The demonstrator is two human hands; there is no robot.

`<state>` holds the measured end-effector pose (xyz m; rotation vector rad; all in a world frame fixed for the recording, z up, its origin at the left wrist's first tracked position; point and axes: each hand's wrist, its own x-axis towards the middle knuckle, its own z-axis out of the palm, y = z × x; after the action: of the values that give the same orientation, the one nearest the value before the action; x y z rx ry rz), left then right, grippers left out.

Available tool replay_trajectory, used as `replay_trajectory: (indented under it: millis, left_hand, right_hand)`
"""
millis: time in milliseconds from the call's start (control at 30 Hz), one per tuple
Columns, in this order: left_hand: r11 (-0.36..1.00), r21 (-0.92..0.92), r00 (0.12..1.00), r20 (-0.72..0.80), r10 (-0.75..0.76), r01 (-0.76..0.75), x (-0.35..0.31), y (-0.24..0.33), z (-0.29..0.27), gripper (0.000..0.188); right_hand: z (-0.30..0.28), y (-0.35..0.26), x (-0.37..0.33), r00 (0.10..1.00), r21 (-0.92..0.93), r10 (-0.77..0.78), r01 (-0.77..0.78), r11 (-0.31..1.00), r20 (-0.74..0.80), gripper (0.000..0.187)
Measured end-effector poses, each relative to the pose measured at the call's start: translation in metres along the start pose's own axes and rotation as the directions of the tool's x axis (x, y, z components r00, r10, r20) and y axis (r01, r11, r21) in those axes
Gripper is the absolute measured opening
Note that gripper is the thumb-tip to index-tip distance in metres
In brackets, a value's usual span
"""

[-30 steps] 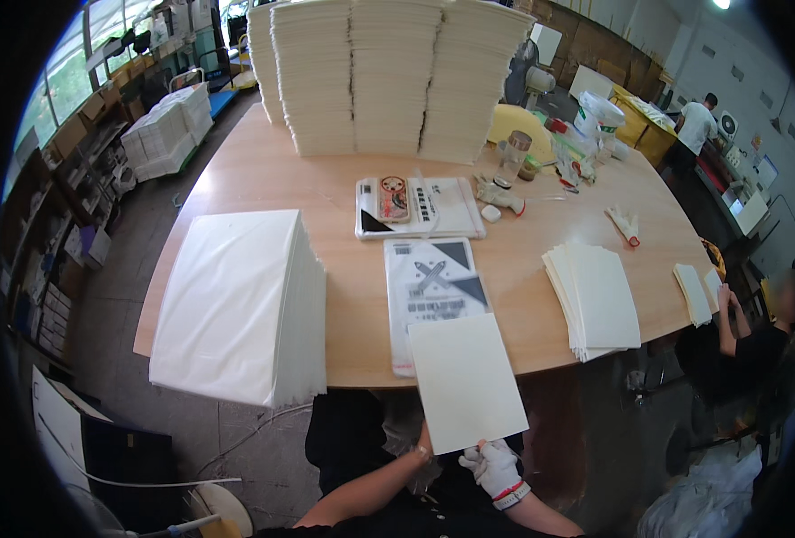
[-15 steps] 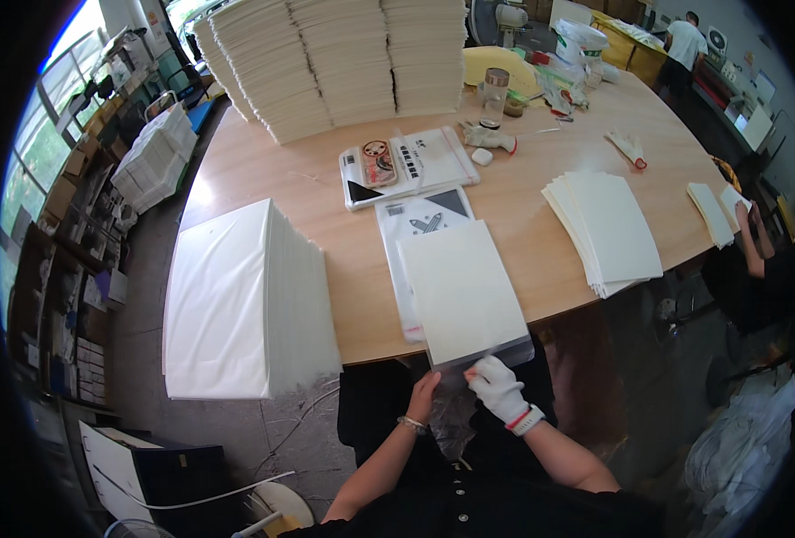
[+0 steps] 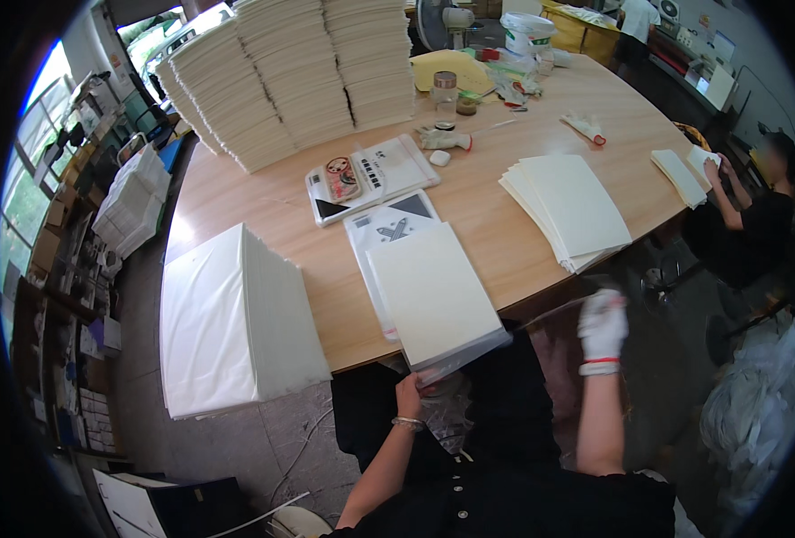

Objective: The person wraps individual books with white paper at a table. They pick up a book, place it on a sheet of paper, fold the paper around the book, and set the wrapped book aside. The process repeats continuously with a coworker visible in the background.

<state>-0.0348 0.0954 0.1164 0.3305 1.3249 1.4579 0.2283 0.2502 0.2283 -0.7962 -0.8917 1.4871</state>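
A stack of cream paper sheets [image 3: 435,291] lies in a clear plastic bag [image 3: 460,359], whose flap hangs over the table's near edge. My bare left hand [image 3: 409,394] pinches the flap's left corner. Off to the right, past the table edge, is my right hand [image 3: 603,325] in a white glove, its fingers closed and slightly blurred. A thin pale strip [image 3: 559,310] trails from it toward the bag. Beneath the sheets is a printed clear bag [image 3: 368,260] with a black corner.
A tall white-wrapped paper stack [image 3: 204,323] stands at left, larger stacks [image 3: 299,81] behind. Fanned sheets [image 3: 577,211] lie at right. Packaged bags with a phone [image 3: 342,179], a glass jar [image 3: 444,97] and gloves [image 3: 584,129] are farther back. A co-worker [image 3: 756,197] sits at right.
My right hand has swung away from the bag's flap to the right, drawing a thin strip along. My left hand stays on the flap. The whole view has shifted slightly.
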Motion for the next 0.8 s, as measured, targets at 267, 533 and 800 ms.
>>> replay_trajectory:
  millis: [267, 533, 800]
  left_hand:
    - [0.369, 0.748, 0.674, 0.14, 0.725, -0.552, -0.011, 0.02, -0.013, 0.028]
    - [-0.205, 0.689, 0.474, 0.654, 0.59, -0.696, -0.005, 0.069, 0.0, 0.028]
    - [0.206, 0.855, 0.796, 0.319, 0.514, -0.476, 0.011, 0.077, 0.009, 0.018]
  right_hand:
    - [-0.107, 0.021, -0.033, 0.86, -0.943, 0.508, 0.204, -0.262, 0.045, 0.033]
    - [0.022, 0.027, 0.031, 0.543, -0.534, 0.062, 0.791, 0.298, 0.838, 0.016]
    - [0.037, 0.05, 0.044, 0.841, -0.859, 0.176, 0.497, 0.124, 0.512, 0.023]
